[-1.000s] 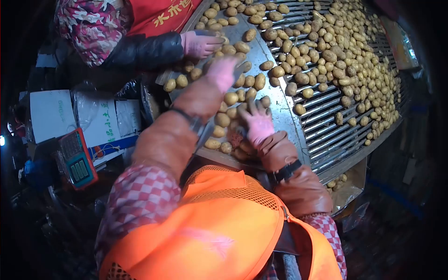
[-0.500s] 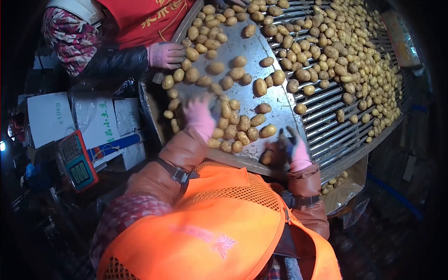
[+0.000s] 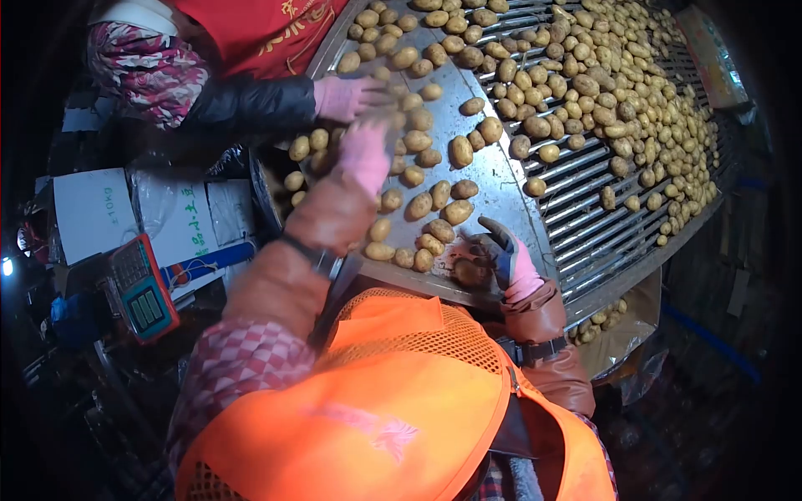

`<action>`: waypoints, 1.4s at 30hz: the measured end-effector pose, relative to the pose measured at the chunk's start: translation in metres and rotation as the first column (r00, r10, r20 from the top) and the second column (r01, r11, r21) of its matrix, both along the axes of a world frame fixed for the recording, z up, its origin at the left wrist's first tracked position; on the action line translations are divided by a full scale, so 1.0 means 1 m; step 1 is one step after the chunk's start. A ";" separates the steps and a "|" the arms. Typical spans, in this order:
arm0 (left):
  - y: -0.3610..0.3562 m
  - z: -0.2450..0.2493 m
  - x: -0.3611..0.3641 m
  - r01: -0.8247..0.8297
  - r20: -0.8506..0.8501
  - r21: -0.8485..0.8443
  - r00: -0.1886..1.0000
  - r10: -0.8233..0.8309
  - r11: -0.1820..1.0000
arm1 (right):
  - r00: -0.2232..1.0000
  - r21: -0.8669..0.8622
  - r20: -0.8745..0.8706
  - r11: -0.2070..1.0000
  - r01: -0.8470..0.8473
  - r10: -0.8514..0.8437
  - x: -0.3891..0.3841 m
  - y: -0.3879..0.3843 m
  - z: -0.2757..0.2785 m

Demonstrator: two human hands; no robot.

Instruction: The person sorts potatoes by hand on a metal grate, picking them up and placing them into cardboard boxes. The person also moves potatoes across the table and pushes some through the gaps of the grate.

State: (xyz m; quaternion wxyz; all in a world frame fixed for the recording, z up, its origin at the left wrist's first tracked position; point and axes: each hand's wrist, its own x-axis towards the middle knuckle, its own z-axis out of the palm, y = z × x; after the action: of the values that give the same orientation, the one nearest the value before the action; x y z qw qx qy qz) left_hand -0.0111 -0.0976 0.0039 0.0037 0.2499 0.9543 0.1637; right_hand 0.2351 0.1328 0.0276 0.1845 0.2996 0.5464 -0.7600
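Observation:
My left hand (image 3: 366, 156), in a pink glove with dark fingers, reaches across the metal sorting tray (image 3: 494, 194) among potatoes (image 3: 418, 206); its fingers are smeared by motion. Near the tray's front edge, my right hand (image 3: 503, 255) is gloved the same way. Its fingers are spread, one pointing up and away, beside a dark, shaded potato (image 3: 469, 271). Several loose potatoes lie between my hands. A co-worker's pink-gloved hand (image 3: 344, 98) is stretched over the tray just beyond my left hand.
A slatted metal rack (image 3: 585, 230) heaped with potatoes slopes off to the right. Below it, an open cardboard box (image 3: 622, 338) holds more potatoes. On the left are a red-framed scale (image 3: 142, 288) and white printed boxes (image 3: 92, 213). The co-worker in a red apron (image 3: 259, 37) stands across at upper left.
My left hand has moved farther up the tray, and the potatoes around it have shifted. My right hand has moved slightly left. The co-worker's hand has reached farther right over the tray.

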 end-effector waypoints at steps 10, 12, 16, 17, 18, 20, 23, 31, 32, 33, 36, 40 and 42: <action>-0.009 0.007 0.109 0.456 0.142 -0.140 0.888 -0.438 0.879 | 0.988 0.078 0.045 0.986 0.146 -0.150 0.032 0.032 0.009; -0.035 0.005 0.091 0.228 0.364 -0.035 0.910 -0.200 0.973 | 0.982 0.020 0.010 0.981 0.191 -0.191 0.044 0.041 -0.008; -0.035 0.027 0.028 -0.118 0.090 -0.020 0.989 0.119 0.993 | 0.972 0.030 -0.002 0.972 0.235 -0.235 0.034 0.034 -0.007; -0.022 0.032 0.006 -0.209 0.157 -0.108 0.962 0.225 0.972 | 0.979 0.035 0.026 0.979 0.201 -0.202 0.028 0.032 -0.005; -0.013 0.023 -0.015 -0.281 0.260 -0.132 0.916 0.307 0.951 | 0.984 0.038 0.053 0.985 0.166 -0.168 0.022 0.028 -0.002; 0.016 0.029 -0.043 -0.249 0.347 -0.394 0.851 0.394 0.885 | 0.985 0.047 0.064 0.986 0.157 -0.160 0.006 0.012 0.011; 0.022 -0.010 -0.049 -0.243 0.353 -0.430 0.841 0.410 0.870 | 0.998 -0.049 -0.043 0.998 0.048 -0.050 -0.006 0.002 0.011; -0.007 0.029 0.044 -0.320 0.598 0.284 0.796 0.093 0.904 | 0.997 -0.423 -0.069 0.906 -0.009 -0.022 -0.016 -0.017 0.030; -0.007 0.031 0.054 -0.215 0.590 0.407 0.804 -0.075 0.888 | 0.988 -0.585 -0.006 0.802 0.120 -0.153 -0.019 -0.025 0.041; -0.008 0.016 0.052 -0.214 0.592 0.406 0.803 -0.077 0.888 | 0.961 -0.717 0.078 0.655 0.239 -0.266 -0.021 -0.031 0.047; 0.005 0.051 0.028 -0.067 0.572 0.453 0.787 -0.232 0.889 | 0.983 -0.531 -0.141 0.847 0.025 -0.118 -0.021 -0.040 0.023; -0.019 -0.008 -0.094 -0.255 -0.116 -0.264 0.966 0.232 0.930 | 0.955 -0.483 0.196 0.826 0.291 -0.221 -0.023 -0.034 0.035; -0.028 -0.039 -0.104 -0.195 -0.050 -0.355 0.981 0.190 0.914 | 0.952 -0.589 0.141 0.750 0.302 -0.272 -0.009 -0.022 0.010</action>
State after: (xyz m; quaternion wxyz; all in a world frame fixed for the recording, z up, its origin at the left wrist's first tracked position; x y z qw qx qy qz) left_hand -0.1156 -0.1253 -0.0349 0.0261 0.1513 0.9880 -0.0149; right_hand 0.2264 0.1110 0.0379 0.1639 0.3228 0.2186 -0.9062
